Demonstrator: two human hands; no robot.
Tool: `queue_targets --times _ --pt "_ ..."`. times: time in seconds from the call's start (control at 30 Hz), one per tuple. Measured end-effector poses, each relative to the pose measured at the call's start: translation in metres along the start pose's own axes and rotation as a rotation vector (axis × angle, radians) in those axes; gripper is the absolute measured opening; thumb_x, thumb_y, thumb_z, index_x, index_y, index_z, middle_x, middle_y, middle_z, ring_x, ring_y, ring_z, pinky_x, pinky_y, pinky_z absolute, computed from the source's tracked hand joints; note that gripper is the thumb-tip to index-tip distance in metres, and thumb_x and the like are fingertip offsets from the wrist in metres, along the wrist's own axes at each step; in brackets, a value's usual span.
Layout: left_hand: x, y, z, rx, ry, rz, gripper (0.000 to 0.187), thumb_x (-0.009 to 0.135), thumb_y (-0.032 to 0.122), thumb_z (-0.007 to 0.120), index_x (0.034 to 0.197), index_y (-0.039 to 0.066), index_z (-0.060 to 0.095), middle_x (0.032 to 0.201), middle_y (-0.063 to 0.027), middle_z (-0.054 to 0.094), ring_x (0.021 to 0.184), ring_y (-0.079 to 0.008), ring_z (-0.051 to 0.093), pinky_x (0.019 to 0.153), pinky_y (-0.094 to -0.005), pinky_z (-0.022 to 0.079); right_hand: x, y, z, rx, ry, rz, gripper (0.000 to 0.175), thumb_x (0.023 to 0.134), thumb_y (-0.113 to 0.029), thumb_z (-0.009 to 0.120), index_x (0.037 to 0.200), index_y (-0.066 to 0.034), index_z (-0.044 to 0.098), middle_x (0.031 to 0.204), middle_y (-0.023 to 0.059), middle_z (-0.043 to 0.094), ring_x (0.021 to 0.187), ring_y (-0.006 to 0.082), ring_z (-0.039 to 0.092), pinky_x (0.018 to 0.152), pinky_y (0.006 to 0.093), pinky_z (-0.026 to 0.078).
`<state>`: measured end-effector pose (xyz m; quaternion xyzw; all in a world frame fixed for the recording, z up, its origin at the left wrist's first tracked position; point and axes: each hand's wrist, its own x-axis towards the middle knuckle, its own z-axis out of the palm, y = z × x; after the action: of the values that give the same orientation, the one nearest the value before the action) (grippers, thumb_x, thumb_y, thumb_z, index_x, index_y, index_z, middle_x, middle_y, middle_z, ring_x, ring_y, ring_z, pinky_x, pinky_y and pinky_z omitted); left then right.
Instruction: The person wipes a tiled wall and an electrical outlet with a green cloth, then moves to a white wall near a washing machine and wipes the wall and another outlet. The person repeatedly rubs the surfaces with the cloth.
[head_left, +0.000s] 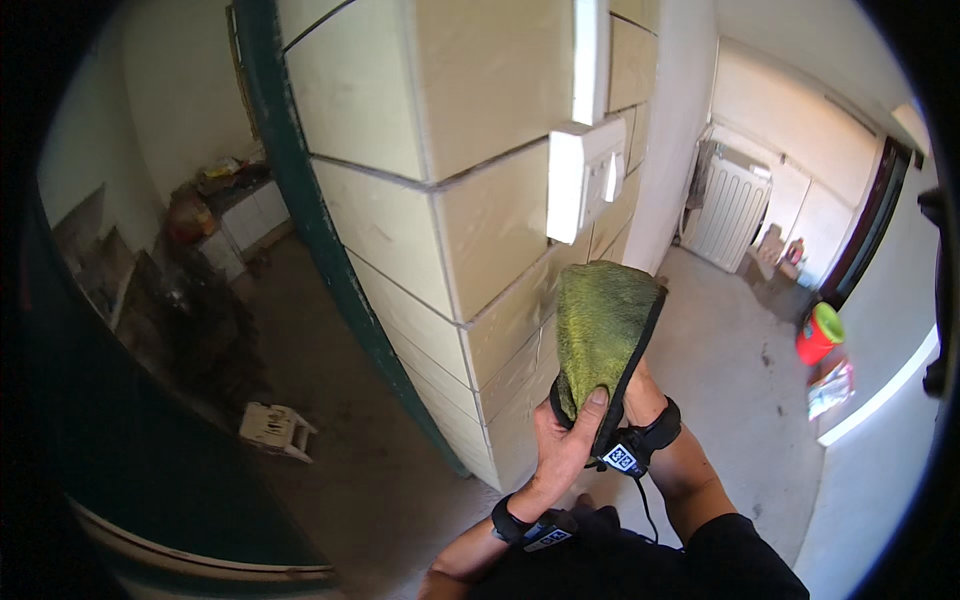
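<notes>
A green microfiber cloth with black edging is folded over and held up in front of a tiled wall corner. My left hand grips its lower edge, the thumb lying on top. Behind the cloth is my right hand, mostly hidden, so its fingers cannot be seen. Both wrists wear black straps with small devices. Just beyond the cloth, a white switch and socket box is fixed to the tiles beneath white trunking.
Left, a green door frame borders a dim room with a small stool and a cluttered low cabinet. Right, a white ribbed appliance or panel stands by the far wall, with a red bucket and plastic bag nearer.
</notes>
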<state>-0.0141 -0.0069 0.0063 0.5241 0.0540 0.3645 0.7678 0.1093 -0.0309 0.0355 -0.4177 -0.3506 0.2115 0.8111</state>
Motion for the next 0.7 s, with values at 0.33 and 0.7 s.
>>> queue_targets --times 0.33,0.7 --pt "0.005 -0.002 0.034 0.037 0.214 0.131 0.032 0.084 0.012 0.063 0.112 0.0 0.051 0.102 -0.0068 0.06 0.087 -0.0149 0.058 0.077 -0.029 0.048 0.033 -0.016 0.0 -0.097 -0.161 -0.013 0.035 0.084 -0.011 0.059 0.113 -0.0009 0.043 0.108 0.009 0.051 0.096 0.0165 0.05 0.083 0.0301 0.044" --pt "0.007 -0.025 0.064 0.155 0.461 0.089 0.043 0.083 0.016 0.065 0.118 0.007 0.042 0.108 -0.007 0.054 0.094 -0.0172 0.053 0.082 -0.0338 0.046 0.051 0.002 -0.02 0.351 -0.318 0.14 0.026 0.084 -0.006 0.058 0.107 0.0011 0.049 0.1 0.0084 0.058 0.086 0.014 0.056 0.071 0.0284 0.049"
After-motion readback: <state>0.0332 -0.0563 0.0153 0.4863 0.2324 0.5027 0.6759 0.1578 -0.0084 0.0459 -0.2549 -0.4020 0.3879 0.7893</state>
